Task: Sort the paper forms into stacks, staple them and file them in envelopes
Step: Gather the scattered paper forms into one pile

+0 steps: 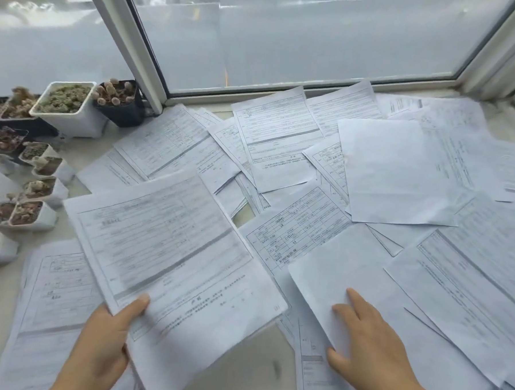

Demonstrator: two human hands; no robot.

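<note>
White printed paper form (170, 259) lifted above pale sill (230, 375), pinched at lower-left corner by left hand (104, 349), thumb on top. Right hand (368, 344) flat, fingers straight, pressing blank white sheet (344, 279). Loose forms (277, 134) scattered around; small potted succulents (66, 106) far left.

My left hand (104, 349) comes in from the bottom-left corner, thumb (134, 309) lying on top of a printed sheet (170, 259) and the rest of the fingers tucked under it (can't see them), so it's a pinch grip on the lower edge. My right hand (368, 347) sits palm-down on a blank sheet (343, 268), fingers straight and slightly spread, nothing gripped.
</note>
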